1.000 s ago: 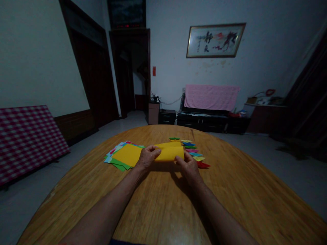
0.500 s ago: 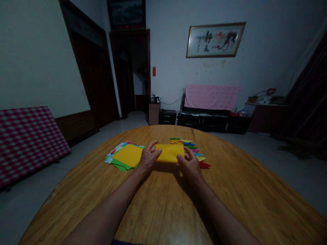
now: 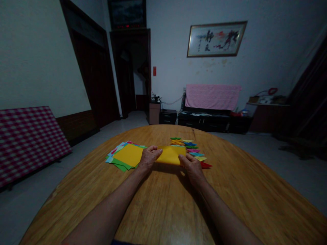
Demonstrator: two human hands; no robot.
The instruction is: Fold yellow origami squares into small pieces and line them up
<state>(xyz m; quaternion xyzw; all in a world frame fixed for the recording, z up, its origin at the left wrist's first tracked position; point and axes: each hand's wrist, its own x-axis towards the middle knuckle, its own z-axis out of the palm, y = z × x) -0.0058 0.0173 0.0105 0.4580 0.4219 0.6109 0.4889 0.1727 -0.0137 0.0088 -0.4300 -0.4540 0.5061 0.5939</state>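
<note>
A yellow sheet of paper (image 3: 170, 155), a wide rectangle that looks folded, is held up just above the table between my hands. My left hand (image 3: 149, 159) pinches its left end, thumb on the near face. At the right end, my right hand (image 3: 192, 166) grips the paper between thumb and fingers. Left of my hands lies a loose stack of coloured paper (image 3: 129, 155), yellow on top with green, blue and pink edges showing. Behind and right of the held paper sit several small folded paper pieces (image 3: 196, 154) in rows, partly hidden by the paper and my right hand.
Everything rests on a round wooden table (image 3: 158, 211). Beyond it stands a low black cabinet (image 3: 204, 121) with a pink cloth (image 3: 213, 98) over a screen-like object. A red-and-white checked panel (image 3: 30, 139) leans at the left.
The yellow paper has dropped slightly and tilted, its right end lower. My left fingers have curled in closer, and my right hand has shifted slightly down along its edge.
</note>
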